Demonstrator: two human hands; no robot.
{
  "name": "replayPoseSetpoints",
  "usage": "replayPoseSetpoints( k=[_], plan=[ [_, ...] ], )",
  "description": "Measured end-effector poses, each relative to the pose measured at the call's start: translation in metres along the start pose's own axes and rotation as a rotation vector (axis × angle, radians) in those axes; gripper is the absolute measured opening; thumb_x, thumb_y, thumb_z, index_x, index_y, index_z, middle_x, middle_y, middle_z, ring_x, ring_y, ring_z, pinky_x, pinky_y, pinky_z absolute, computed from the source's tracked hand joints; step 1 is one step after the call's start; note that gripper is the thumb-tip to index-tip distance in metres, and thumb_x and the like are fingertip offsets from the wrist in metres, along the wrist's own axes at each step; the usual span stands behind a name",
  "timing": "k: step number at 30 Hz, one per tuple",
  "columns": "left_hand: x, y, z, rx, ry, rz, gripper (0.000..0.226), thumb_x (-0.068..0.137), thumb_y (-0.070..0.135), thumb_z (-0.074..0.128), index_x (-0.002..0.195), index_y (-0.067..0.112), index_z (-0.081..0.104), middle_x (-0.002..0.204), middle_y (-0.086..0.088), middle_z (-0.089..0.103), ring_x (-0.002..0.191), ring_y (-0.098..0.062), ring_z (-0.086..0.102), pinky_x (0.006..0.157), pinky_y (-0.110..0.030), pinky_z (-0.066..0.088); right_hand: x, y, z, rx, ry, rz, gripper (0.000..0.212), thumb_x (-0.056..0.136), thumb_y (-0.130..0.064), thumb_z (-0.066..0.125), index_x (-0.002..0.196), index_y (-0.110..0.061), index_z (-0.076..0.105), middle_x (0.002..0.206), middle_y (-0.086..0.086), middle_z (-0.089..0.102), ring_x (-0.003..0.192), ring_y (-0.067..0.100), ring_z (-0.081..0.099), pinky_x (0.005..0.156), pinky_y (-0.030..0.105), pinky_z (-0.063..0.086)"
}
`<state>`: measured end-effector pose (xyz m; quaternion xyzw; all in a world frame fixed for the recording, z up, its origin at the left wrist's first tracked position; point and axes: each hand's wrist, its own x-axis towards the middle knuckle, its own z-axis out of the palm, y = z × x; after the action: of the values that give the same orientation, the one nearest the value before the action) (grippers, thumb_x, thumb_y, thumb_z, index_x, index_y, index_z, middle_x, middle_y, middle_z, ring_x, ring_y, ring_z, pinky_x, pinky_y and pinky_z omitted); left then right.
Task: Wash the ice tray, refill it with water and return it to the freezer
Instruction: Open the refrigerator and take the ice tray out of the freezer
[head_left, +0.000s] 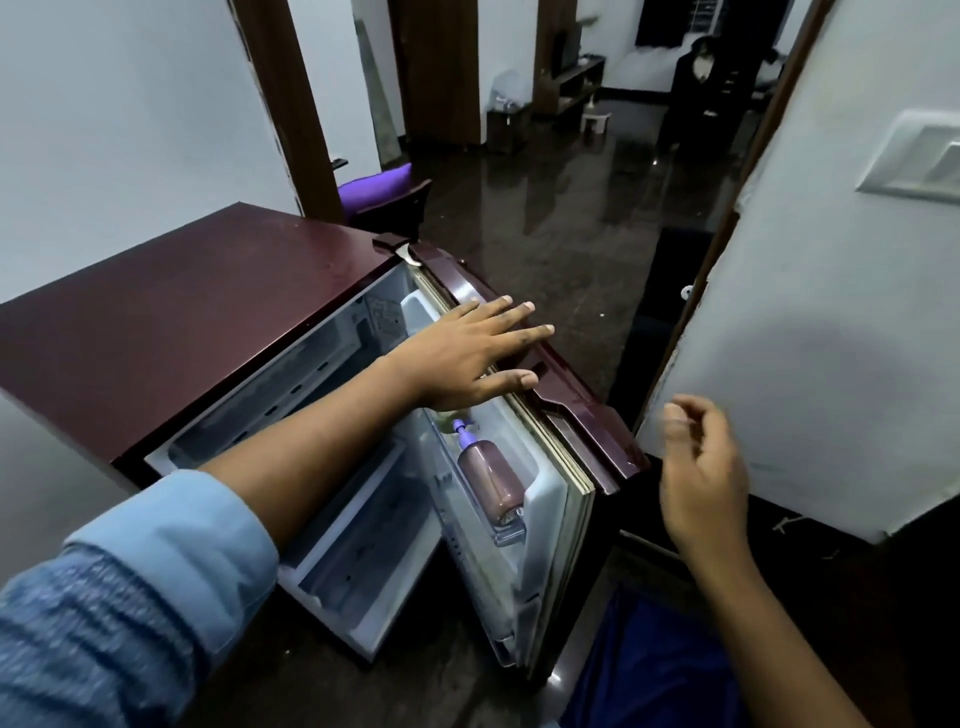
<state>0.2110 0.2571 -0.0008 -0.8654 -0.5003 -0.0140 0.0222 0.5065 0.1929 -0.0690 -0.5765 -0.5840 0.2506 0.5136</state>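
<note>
Blue sleeve fills the lower left corner, and from it the bare left forearm reaches across the open fridge. Just under the fridge's top, the freezer compartment shows only as a pale recess, and I cannot tell whether the ice tray lies inside it. The left hand rests flat on the top edge of the open fridge door, its fingers straight and spread, gripping nothing. Just below that hand, a brownish bottle with a purple pump cap sits tilted in the door's upper shelf. The fridge's dark maroon top stretches away to the left. The right hand is blurred and hangs in the air beside the door's outer corner, touching nothing, its fingers loosely curled and holding nothing. Behind it is a white wall with a switch plate. Beyond the door a dark glossy floor runs into the next room, and a purple cushion lies just past the fridge.
</note>
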Motion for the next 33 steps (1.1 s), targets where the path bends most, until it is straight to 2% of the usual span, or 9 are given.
replayPoseSetpoints(
  k=[3,5,8,12,15,18,23,27,33],
  plan=[
    [0.019,0.004,0.008,0.037,-0.007,0.069,0.087,0.096,0.085,0.024,0.170,0.041,0.011,0.179,-0.004,0.005,0.166,-0.026,0.000,0.134,-0.052,0.005,-0.001,-0.034,0.001,-0.254,-0.051,-0.283,0.043,0.099,-0.044,0.053,0.130,-0.016,0.062,0.127,-0.001,0.058,0.116,0.014,0.052,0.099,0.036,0.043],
    [0.031,0.007,0.015,0.040,-0.025,0.100,0.096,0.089,0.092,0.024,0.169,0.042,0.007,0.180,-0.005,0.002,0.166,-0.028,-0.003,0.133,-0.055,0.004,-0.001,-0.048,0.009,-0.436,-0.137,-0.388,0.049,0.098,-0.046,0.051,0.136,-0.015,0.060,0.135,0.002,0.059,0.124,0.021,0.051,0.104,0.044,0.044],
    [0.046,0.010,0.019,0.054,-0.078,0.117,0.107,0.081,0.097,0.031,0.168,0.045,-0.002,0.180,-0.003,-0.004,0.165,-0.031,-0.005,0.132,-0.059,0.002,0.001,-0.060,0.021,-0.670,-0.294,-0.388,0.064,0.101,-0.049,0.050,0.151,-0.010,0.048,0.157,0.012,0.046,0.142,0.031,0.042,0.117,0.049,0.037],
    [0.054,0.001,0.015,0.079,-0.134,0.102,0.121,0.069,0.101,0.039,0.168,0.045,-0.001,0.180,0.000,0.002,0.165,-0.030,0.001,0.132,-0.059,0.002,0.005,-0.058,0.036,-0.780,-0.422,-0.288,0.083,0.104,-0.064,0.037,0.165,-0.010,0.019,0.173,0.014,0.017,0.158,0.032,0.018,0.129,0.048,0.017],
    [0.053,-0.006,0.018,0.061,-0.135,0.069,0.114,0.074,0.098,0.042,0.168,0.047,0.002,0.179,-0.003,0.005,0.165,-0.030,0.002,0.133,-0.057,0.005,0.010,-0.046,0.042,-0.904,-0.375,-0.308,0.093,0.101,-0.073,0.029,0.165,-0.007,0.017,0.171,0.016,0.022,0.157,0.033,0.024,0.127,0.048,0.020],
    [0.057,-0.001,0.027,0.037,-0.080,0.018,0.102,0.085,0.093,0.041,0.168,0.048,0.003,0.179,-0.007,0.008,0.165,-0.032,0.003,0.133,-0.057,0.005,0.018,-0.035,0.043,-0.985,-0.315,-0.350,0.093,0.099,-0.072,0.035,0.163,-0.005,0.026,0.167,0.017,0.033,0.152,0.034,0.034,0.121,0.050,0.030],
    [0.073,0.014,0.039,-0.002,-0.009,-0.065,0.104,0.083,0.093,0.044,0.168,0.044,0.011,0.178,-0.007,0.014,0.165,-0.033,0.002,0.132,-0.059,0.002,0.039,-0.014,0.037,-1.067,-0.233,-0.442,0.085,0.098,-0.063,0.050,0.158,-0.004,0.036,0.156,0.018,0.049,0.141,0.036,0.048,0.112,0.051,0.042],
    [0.090,0.023,0.039,-0.036,0.002,-0.132,0.100,0.087,0.086,0.054,0.168,0.043,0.015,0.177,-0.006,0.016,0.165,-0.031,0.002,0.132,-0.056,0.000,0.063,0.004,0.027,-1.099,-0.214,-0.514,0.080,0.097,-0.056,0.056,0.156,-0.004,0.041,0.149,0.018,0.055,0.135,0.036,0.053,0.109,0.049,0.044],
    [0.120,0.032,0.050,-0.070,0.059,-0.215,0.099,0.087,0.085,0.055,0.167,0.041,0.020,0.175,-0.007,0.020,0.164,-0.032,0.004,0.131,-0.059,0.002,0.102,0.026,0.017,-1.041,-0.195,-0.582,0.078,0.094,-0.056,0.061,0.152,-0.007,0.046,0.147,0.013,0.058,0.133,0.034,0.055,0.107,0.049,0.044]
  ],
)
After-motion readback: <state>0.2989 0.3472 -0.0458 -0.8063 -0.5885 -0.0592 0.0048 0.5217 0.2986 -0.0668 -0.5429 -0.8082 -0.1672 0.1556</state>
